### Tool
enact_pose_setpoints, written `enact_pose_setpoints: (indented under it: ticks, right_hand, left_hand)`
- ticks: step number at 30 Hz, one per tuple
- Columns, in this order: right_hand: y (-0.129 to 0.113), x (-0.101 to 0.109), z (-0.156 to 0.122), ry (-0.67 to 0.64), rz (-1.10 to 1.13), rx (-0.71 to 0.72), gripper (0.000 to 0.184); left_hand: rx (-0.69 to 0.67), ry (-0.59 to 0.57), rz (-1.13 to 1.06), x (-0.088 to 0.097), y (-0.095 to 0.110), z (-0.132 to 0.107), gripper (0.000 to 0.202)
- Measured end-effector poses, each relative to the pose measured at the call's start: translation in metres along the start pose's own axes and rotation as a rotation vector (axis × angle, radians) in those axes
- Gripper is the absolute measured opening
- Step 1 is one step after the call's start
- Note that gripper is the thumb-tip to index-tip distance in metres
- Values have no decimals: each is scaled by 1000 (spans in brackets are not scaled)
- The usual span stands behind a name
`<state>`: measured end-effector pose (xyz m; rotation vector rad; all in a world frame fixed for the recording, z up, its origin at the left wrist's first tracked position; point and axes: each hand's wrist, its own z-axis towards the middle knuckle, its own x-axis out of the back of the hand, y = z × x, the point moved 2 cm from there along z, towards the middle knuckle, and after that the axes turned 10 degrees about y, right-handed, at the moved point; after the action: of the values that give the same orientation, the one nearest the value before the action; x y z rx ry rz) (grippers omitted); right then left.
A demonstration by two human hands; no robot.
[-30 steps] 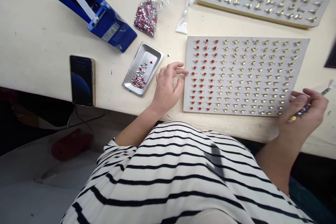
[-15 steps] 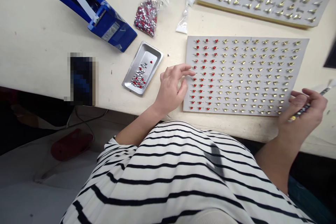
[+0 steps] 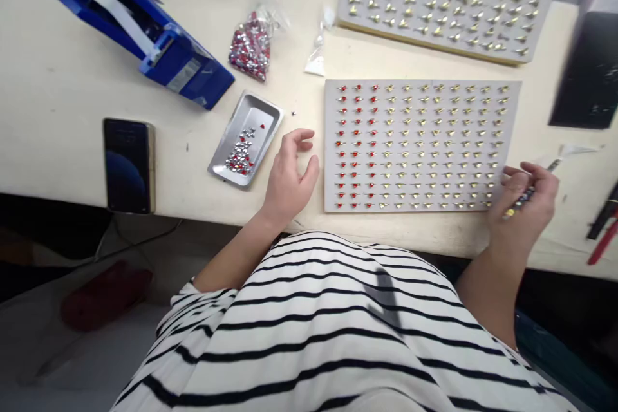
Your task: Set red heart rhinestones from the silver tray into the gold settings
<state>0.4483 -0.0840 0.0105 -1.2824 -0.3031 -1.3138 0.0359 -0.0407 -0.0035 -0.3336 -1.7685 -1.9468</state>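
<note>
A pale foam board (image 3: 434,208) lies in front of me, set with rows of gold-coloured rings (image 3: 437,132). Its three leftmost columns carry red heart-shaped stones (image 3: 358,132). My left hand (image 3: 290,174) hovers over the table between that board and a small metal tray (image 3: 270,109), fingers apart and holding nothing. Loose red and silvery stones (image 3: 241,158) are heaped in the tray. At the board's lower right corner, my right hand (image 3: 524,199) grips a slim patterned pen-like stick (image 3: 519,203), its yellow end pointing down to the left.
A second ring board (image 3: 429,35) lies behind. A bag of red stones (image 3: 251,45), a small tube with white contents (image 3: 317,55) and a blue tape dispenser (image 3: 193,74) stand further back. A phone (image 3: 128,167) is at left; a black flat object (image 3: 584,71) and red-black handles (image 3: 606,225) at right.
My left hand has drawn back leftward from the board's left edge. My right hand still holds the stick by the right corner. The whole view has shifted.
</note>
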Motion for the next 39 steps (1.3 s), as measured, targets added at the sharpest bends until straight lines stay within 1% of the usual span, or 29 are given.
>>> enact_pose_setpoints:
  ticks: [2, 7, 13, 16, 20, 23, 24, 28, 30, 31, 33, 34, 35, 36, 37, 39]
  right_hand:
    - [-1, 1, -2, -2, -10, -19, 56]
    - [0, 3, -7, -8, -23, -54, 51]
    - [-1, 5, -12, -18, -11, -101, 48]
    - [0, 8, -9, -22, -20, -98, 48]
    - [11, 11, 12, -56, -103, -15, 43]
    - [22, 8, 35, -161, -194, 96, 34]
    - [26, 6, 43, -196, -220, 128, 34]
    - [31, 4, 68, -288, -299, 213, 42]
    - [30, 8, 71, -286, -309, 239, 46]
    - [28, 12, 68, -261, -298, 247, 48]
    - [24, 23, 55, -163, -236, 248, 55]
    - [23, 29, 44, -101, -194, 237, 59]
    - [23, 35, 31, -43, -142, 225, 63]
    - [25, 40, 16, -8, -134, 225, 68]
    - [29, 45, 1, -26, -163, 214, 73]
    - [44, 52, -27, -87, -225, 165, 80]
  left_hand:
    - [60, -23, -32, 1, -3, -2, 40]
    - [127, -53, -117, 5, -10, -3, 41]
    - [85, -48, -69, 11, -8, -4, 39]
    - [42, -24, -66, 14, -6, -7, 39]
    - [-64, 59, -53, 21, -5, -11, 43]
    - [-142, 124, -32, 28, -7, -12, 46]
    - [-160, 143, -21, 31, -8, -12, 45]
    - [-210, 192, 39, 41, -12, -12, 38]
    - [-259, 228, 72, 48, -14, -14, 42]
    - [-297, 249, 88, 52, -16, -17, 47]
    - [-409, 267, 127, 62, -20, -27, 65]
    - [-449, 237, 169, 67, -23, -34, 76]
    - [-522, 193, 209, 71, -25, -42, 85]
    - [-527, 123, 284, 74, -30, -51, 93]
    - [-572, 71, 332, 76, -33, -60, 96]
    - [-640, 15, 400, 78, -41, -77, 97]
